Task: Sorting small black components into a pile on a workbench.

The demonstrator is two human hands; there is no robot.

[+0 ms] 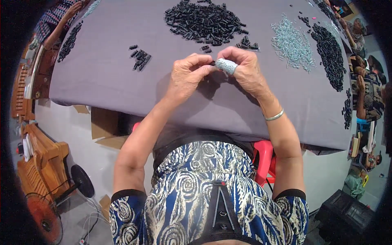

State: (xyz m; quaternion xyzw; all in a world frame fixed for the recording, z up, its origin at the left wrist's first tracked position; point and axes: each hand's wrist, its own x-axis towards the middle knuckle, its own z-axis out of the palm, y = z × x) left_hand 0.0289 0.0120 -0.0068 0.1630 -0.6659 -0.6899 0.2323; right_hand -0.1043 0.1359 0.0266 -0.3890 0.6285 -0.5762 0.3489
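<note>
Above the near part of the grey-covered table, my two hands meet fingertip to fingertip. My left hand is closed in a pinch, holding a small black plastic piece between thumb and fingers. Right beside that piece, my right hand is closed too, its fingertips bent inward. A pale grey speckled wrap covers what looks like a digit of the right hand, touching or nearly touching the black piece. Whatever else the right fingers grip is hidden. Just beyond the hands lies a big heap of small black pieces.
A smaller cluster of black pieces lies to the left. On the right are a pile of small silvery pieces and a long black heap. Other people sit at the table's far left and right. A red stool stands below.
</note>
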